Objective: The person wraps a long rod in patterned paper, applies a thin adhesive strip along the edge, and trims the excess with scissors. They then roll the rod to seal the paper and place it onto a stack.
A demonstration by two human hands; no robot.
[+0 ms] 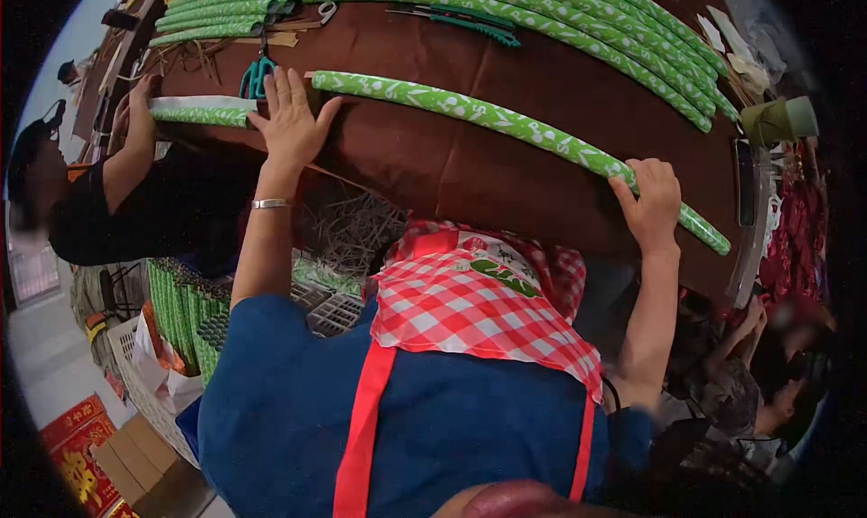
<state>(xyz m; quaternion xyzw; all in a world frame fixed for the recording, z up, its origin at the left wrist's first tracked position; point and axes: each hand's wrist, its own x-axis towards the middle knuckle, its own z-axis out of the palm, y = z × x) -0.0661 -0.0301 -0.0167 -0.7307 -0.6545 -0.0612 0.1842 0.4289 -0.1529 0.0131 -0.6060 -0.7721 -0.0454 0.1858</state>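
A long, slim green roll (506, 118) with a white pattern lies across the brown tabletop. My right hand (652, 200) grips it toward its right end, thumb on the near side and fingers curled beyond it. My left hand (293, 125) is flat with fingers spread, between the roll's left end and a shorter green piece (203, 112) with a white upper strip. The left thumb is right at that piece's end. Teal-handled scissors (257, 77) lie just beyond my left fingertips.
Several more green rolls (542, 17) are stacked at the table's far side, beside a teal cutter (474, 21). A co-worker's hand (137, 112) is at the shorter piece's left end. At right are a phone (745, 182) and a tape roll (781, 121).
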